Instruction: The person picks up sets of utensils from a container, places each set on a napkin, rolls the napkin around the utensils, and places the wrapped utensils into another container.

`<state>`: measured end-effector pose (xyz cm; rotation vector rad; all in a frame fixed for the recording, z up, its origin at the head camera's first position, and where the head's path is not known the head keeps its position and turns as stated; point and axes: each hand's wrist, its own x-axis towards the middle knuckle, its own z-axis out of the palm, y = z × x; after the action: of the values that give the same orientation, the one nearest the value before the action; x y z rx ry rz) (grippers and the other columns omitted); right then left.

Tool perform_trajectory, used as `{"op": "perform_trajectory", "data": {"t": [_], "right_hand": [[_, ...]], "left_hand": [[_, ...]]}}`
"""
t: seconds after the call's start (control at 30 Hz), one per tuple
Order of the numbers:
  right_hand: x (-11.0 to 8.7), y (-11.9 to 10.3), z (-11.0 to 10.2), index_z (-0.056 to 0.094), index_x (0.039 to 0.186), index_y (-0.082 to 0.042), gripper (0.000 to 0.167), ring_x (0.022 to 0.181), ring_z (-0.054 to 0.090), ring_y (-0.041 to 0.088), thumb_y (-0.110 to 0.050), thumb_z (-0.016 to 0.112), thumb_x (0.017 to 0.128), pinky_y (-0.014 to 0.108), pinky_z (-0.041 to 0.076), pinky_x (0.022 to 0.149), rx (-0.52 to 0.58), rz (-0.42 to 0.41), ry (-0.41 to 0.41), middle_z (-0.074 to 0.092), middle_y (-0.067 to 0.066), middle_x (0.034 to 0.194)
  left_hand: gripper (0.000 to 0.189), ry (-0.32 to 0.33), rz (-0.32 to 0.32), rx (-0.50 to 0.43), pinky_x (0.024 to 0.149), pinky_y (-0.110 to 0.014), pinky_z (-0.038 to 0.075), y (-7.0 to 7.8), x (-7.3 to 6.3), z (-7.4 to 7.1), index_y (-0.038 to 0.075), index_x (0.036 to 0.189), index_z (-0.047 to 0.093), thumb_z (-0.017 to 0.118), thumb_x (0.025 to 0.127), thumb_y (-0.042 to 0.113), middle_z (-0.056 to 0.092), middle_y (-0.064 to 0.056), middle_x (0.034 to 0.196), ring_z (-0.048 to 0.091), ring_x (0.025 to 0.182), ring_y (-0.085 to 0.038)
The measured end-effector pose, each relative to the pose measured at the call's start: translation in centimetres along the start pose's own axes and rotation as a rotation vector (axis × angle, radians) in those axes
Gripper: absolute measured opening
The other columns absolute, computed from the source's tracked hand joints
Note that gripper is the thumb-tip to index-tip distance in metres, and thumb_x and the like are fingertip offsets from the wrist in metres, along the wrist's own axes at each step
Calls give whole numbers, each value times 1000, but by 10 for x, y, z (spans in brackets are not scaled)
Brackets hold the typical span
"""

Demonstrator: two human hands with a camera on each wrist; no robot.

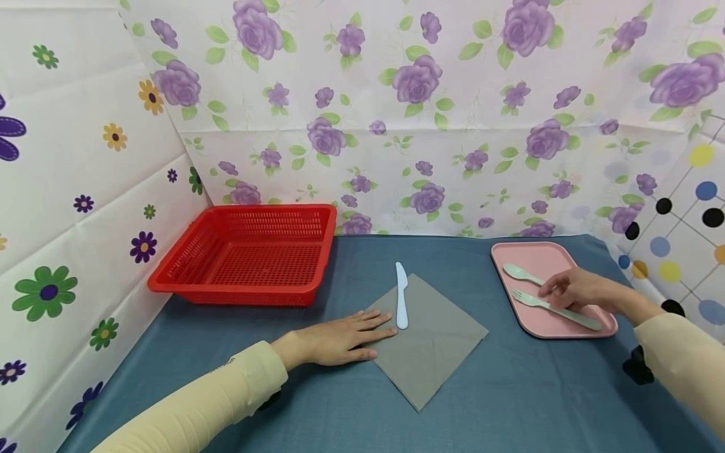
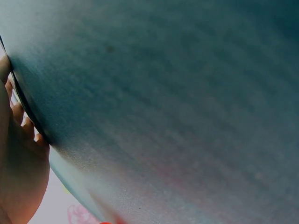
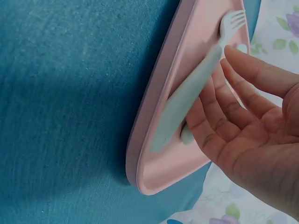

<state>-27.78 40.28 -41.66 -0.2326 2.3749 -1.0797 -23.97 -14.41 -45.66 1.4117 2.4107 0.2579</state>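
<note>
My left hand (image 1: pixel 342 338) lies flat with spread fingers on the left corner of a grey folded napkin (image 1: pixel 433 343). A light blue knife (image 1: pixel 401 299) rests on the napkin, just past the fingertips. At the right, my right hand (image 1: pixel 578 290) hovers over a pink tray (image 1: pixel 529 251), fingers loosely bent. A pale green fork (image 3: pixel 189 95) lies in the tray beside the thumb and fingers, not visibly pinched. Next to it is a pale green spoon (image 1: pixel 518 272), its handle partly hidden by the hand. In the left wrist view, the left fingers (image 2: pixel 29 126) show only at the edge.
A red plastic basket (image 1: pixel 255 296) stands at the back left of the blue tablecloth (image 1: pixel 510 402). Floral curtains (image 1: pixel 362 75) enclose the back and sides. A small black object (image 1: pixel 638 366) shows below the right sleeve.
</note>
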Motion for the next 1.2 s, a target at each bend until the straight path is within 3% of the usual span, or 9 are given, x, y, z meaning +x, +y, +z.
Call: {"op": "perform_trajectory", "data": {"t": [0.17, 0.4, 0.8, 1.2], "right_hand": [[1, 0, 5, 65, 120, 11, 27, 61, 49, 13, 1, 64, 95, 28, 46, 58, -67, -43, 10, 61, 8, 87], [3, 0, 7, 70, 111, 9, 20, 56, 45, 9, -2, 70, 95, 26, 42, 55, -117, -77, 37, 61, 5, 78], [4, 1, 6, 72, 105, 8, 14, 54, 40, 6, 0, 71, 93, 23, 37, 55, -106, -57, 13, 54, 0, 71], [4, 5, -2, 68, 103, 8, 13, 55, 41, 9, -2, 68, 95, 27, 40, 52, -53, -77, -13, 55, 3, 72]], "left_hand": [[60, -2, -1, 1, 129, -42, 9, 1, 0, -1, 32, 168, 20, 39, 113, 47, 7, 4, 175, 2, 161, -20], [60, -4, -2, 8, 129, -42, 8, 2, -1, -2, 31, 168, 19, 40, 113, 45, 7, 3, 175, 3, 161, -20], [60, -9, -1, 12, 129, -41, 8, 1, 0, 0, 33, 168, 17, 38, 113, 47, 6, 4, 175, 1, 161, -18], [60, -14, -10, 4, 129, -41, 8, 1, 1, 0, 33, 168, 18, 39, 113, 47, 6, 5, 175, 1, 161, -18]]}}
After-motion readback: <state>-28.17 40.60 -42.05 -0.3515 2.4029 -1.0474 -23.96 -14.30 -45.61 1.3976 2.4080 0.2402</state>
